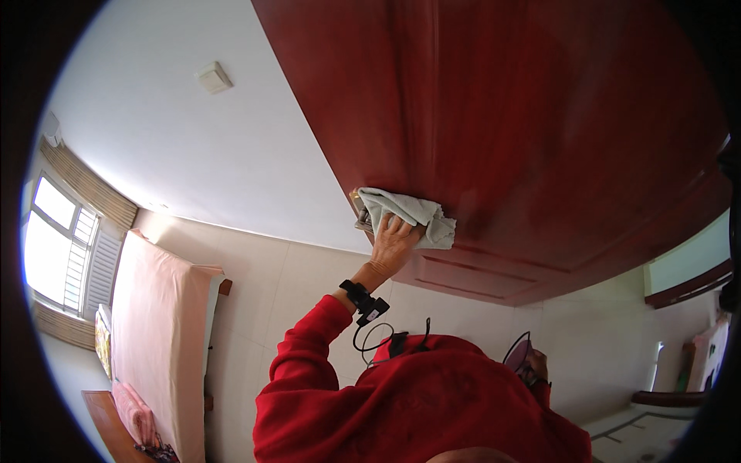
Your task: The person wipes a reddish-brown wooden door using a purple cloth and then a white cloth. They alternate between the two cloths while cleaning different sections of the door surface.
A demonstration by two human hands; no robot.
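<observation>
My left hand (396, 245) is pressed around a pale grey-green cloth (423, 210) at the edge of a dark red wooden door (509, 131). Beneath the cloth's left side, part of a metal door handle (363, 218) shows; the rest of it is covered. Low at my right side, my right hand (538, 361) is partly hidden by my body. Its fingers seem curled at a mauve thing with a dark rim (515, 353), whose kind I cannot make out.
A white wall with a light switch (214, 77) runs left of the door. Farther left stands a bed with a pink cover (158, 309), near a window (58, 235). Pale floor tiles (266, 309) lie below. A cable (370, 336) hangs by my left wrist.
</observation>
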